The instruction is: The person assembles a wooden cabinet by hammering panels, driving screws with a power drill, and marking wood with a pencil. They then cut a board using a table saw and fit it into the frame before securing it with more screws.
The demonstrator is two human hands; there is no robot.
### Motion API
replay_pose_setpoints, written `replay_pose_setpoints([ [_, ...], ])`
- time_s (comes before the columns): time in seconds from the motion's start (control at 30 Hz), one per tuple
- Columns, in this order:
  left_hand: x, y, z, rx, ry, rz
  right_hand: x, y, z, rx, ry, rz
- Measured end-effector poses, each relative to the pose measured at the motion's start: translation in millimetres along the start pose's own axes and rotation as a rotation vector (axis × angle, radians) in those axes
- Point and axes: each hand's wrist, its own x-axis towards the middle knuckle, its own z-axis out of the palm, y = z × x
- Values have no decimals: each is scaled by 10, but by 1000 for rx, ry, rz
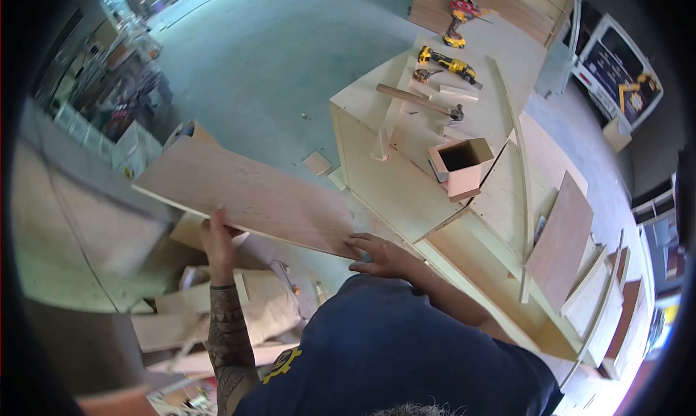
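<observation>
A long plywood board (250,188) is held tilted in front of me, off the workbench. My left hand (220,240) grips its near edge, thumb up along the edge and the other fingers partly hidden under it. At the board's right end, my right hand (378,255) holds the corner, fingertips on the face and thumb not clearly seen. An open cardboard box (460,171) stands on the plywood workbench (388,173) to the right of the board.
On the bench lie a hammer (420,101), a yellow cordless power tool (448,63), a cordless drill (457,26), a tape measure (423,75) and wood strips. Another panel (562,242) leans at right. Brown paper and offcuts (264,300) lie below my left arm. A van door (622,72) stands open.
</observation>
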Motion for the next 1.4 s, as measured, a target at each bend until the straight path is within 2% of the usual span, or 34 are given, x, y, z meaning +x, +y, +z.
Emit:
replay_pose_setpoints([
  [0.13, 1156, 343, 126, -47, 13, 75, 1014, 63, -550, 32, 20, -11],
  [0.2, 1681, 515, 278, -27, -9, 105, 1578, 273, -801, 95, 127, -49],
  [0.27, 2156, 706, 469, -170, 71, 77, 2237, 484, -1062, 181, 235, -87],
  [0.37, 3004, 624, 270, -47, 89, -11, 3102, 693, -1303, -83, 332, -20],
  [0.5, 3721, 678, 415, -53, 48, -37, 3970, 750, -1520, -88, 257, -38],
  [0.57, 4170, 606, 441, -133, 34, -135, 4315, 771, -1580, -78, 137, -14],
  [0.6, 4416, 501, 416, -128, 23, -141, 4475, 830, -1578, -74, 142, -2],
  [0.67, 4949, 248, 359, -49, 16, -161, 4741, 1027, -1537, -59, 36, 93],
  [0.8, 5998, -112, 533, -108, -110, -261, 5197, 1371, -1407, -48, 4, 308],
  [0.9, 6795, -269, 808, -90, -240, -328, 5594, 1546, -1150, 29, 140, 440],
  [0.97, 7348, -431, 1050, -94, -355, -403, 5827, 1570, -1107, 308, 256, 689],
  [1.0, 7595, -515, 1184, -111, -372, -418, 5919, 1590, -1040, 292, 261, 712],
  [1.07, 8056, -583, 1525, -22, -504, -458, 6072, 1639, -773, 774, 562, 879],
  [1.1, 8211, -522, 1723, -25, -528, -466, 6131, 1615, -693, 1140, 728, 804],
  [1.13, 8300, -430, 1963, 9, -653, -446, 6180, 1535, -704, 1135, 757, 815],
  [1.17, 8367, -375, 2210, 44, -780, -424, 6209, 1450, -722, 1375, 886, 889],
  [1.2, 8427, -367, 2450, 41, -810, -431, 6230, 1372, -740, 1617, 1017, 951],
  [1.27, 8461, -364, 2935, 122, -997, -373, 6227, 1321, -726, 1544, 1098, 954],
  [1.4, 8209, -263, 3805, 137, -1147, -309, 6107, 1358, -561, 1444, 1190, 1019],
])
